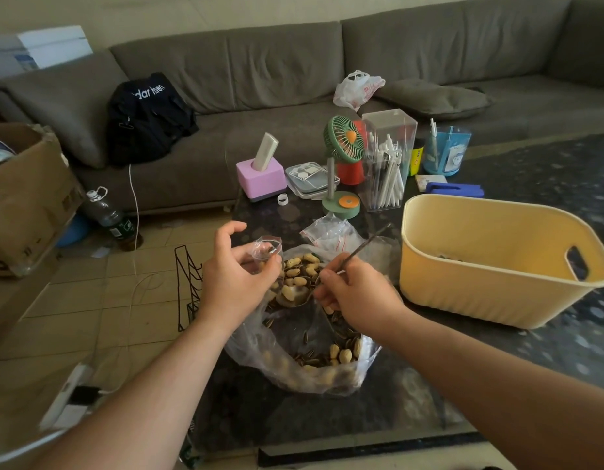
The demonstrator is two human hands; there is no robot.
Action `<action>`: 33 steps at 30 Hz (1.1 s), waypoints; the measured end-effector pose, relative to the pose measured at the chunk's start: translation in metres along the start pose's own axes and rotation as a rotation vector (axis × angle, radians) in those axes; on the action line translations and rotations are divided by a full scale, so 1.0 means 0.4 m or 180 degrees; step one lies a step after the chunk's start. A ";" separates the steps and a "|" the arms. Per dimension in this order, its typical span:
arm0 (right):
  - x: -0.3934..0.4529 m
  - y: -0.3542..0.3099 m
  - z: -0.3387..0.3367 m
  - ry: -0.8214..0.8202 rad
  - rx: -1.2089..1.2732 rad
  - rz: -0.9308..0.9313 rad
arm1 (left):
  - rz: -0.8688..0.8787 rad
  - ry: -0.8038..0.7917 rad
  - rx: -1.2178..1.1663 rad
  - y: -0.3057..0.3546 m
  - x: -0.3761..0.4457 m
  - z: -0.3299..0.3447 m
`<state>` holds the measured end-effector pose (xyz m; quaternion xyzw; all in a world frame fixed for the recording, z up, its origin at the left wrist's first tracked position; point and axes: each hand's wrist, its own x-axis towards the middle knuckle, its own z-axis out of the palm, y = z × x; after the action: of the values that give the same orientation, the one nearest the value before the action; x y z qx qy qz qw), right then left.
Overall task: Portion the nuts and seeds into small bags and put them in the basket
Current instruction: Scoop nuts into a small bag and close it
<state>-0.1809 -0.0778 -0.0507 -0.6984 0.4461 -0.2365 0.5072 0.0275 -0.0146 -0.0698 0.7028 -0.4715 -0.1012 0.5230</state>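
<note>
I am working over a big clear plastic bag lying open on the dark speckled table. It is holding a mix of pale tan peanuts in the shell and dark striped sunflower seeds. My left hand is pinching the mouth of 1 small clear bag between thumb and fingertips, holding it open just above the pile; my index finger is curling free above it. My right hand is gripping the thin metal handle of a spoon, fingers curled around it, with the bowl end dipping into the nuts right beside the small bag. A loose stack of empty small bags with red zip strips is lying just behind the big bag. The yellow basket is standing to my right on the same table, near the big bag but not touching it, with something dark lying on its bottom that I cannot make out.
</note>
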 end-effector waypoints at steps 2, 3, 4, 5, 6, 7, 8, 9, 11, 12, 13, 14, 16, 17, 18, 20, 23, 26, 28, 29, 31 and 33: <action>-0.002 0.001 0.005 0.0001 -0.0094 -0.0013 | 0.0007 0.0055 0.0004 0.001 -0.001 -0.003; -0.002 0.001 0.006 -0.0024 -0.0109 -0.0012 | 0.0014 0.0077 0.0017 0.001 -0.001 -0.005; -0.003 0.000 0.005 -0.0051 -0.0087 0.0008 | 0.0022 0.0079 0.0019 0.002 -0.001 -0.006; -0.003 -0.002 0.002 -0.0073 -0.0063 0.0038 | 0.0025 0.0063 0.0005 0.002 -0.002 -0.007; -0.004 -0.005 -0.004 -0.0080 -0.0040 0.0064 | 0.0020 0.0035 -0.0010 0.002 -0.002 -0.009; -0.005 -0.008 -0.010 -0.0073 -0.0022 0.0087 | 0.0011 0.0003 -0.0016 0.002 -0.002 -0.010; -0.006 -0.013 -0.019 -0.0062 -0.0011 0.0106 | 0.0001 -0.0029 -0.0006 0.002 -0.001 -0.012; -0.009 -0.020 -0.029 -0.0050 -0.0045 0.0107 | -0.0008 -0.0059 0.0014 0.002 -0.001 -0.013; -0.017 -0.037 -0.054 -0.0011 -0.0359 -0.0023 | -0.0002 -0.0128 0.0090 0.001 -0.001 -0.013; -0.022 -0.047 -0.068 0.0010 -0.0579 -0.0138 | 0.0018 -0.0172 0.0136 0.001 -0.003 -0.012; -0.025 -0.055 -0.080 0.0044 -0.0793 -0.0253 | 0.0039 -0.0222 0.0168 0.001 -0.005 -0.011; -0.028 -0.063 -0.092 0.0099 -0.0992 -0.0355 | 0.0054 -0.0275 0.0178 0.002 -0.007 -0.010; -0.033 -0.079 -0.114 0.0223 -0.1271 -0.0518 | 0.0064 -0.0381 0.0144 0.001 -0.009 -0.007; -0.034 -0.086 -0.123 0.0274 -0.1289 -0.0557 | 0.0053 -0.0439 0.0114 0.000 -0.009 -0.006; -0.035 -0.093 -0.131 0.0329 -0.1212 -0.0562 | 0.0037 -0.0505 0.0097 -0.002 -0.008 -0.004; -0.037 -0.110 -0.151 0.0494 -0.1036 -0.0585 | 0.0027 -0.0658 0.0142 -0.004 -0.008 0.000; -0.038 -0.122 -0.176 0.0647 -0.1170 -0.1033 | 0.0055 -0.0857 0.0293 -0.001 -0.013 0.007; -0.047 -0.125 -0.174 0.0535 -0.1548 -0.1779 | 0.0074 -0.0961 0.0330 0.003 -0.016 0.016; -0.052 -0.120 -0.161 0.0505 -0.1741 -0.2196 | 0.0108 -0.0977 0.0429 0.008 -0.018 0.022; -0.052 -0.115 -0.156 0.0516 -0.1828 -0.2320 | 0.0123 -0.0994 0.0467 0.010 -0.019 0.024; -0.048 -0.106 -0.153 0.0561 -0.1932 -0.2434 | 0.0162 -0.1062 0.0505 0.013 -0.023 0.028; -0.042 -0.099 -0.154 0.0617 -0.1921 -0.2408 | 0.0170 -0.1124 0.0498 0.015 -0.024 0.030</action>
<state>-0.2222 -0.0905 0.0108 -0.9020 0.2551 -0.3281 0.1171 0.0114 -0.0148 -0.0734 0.6999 -0.5808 -0.1721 0.3784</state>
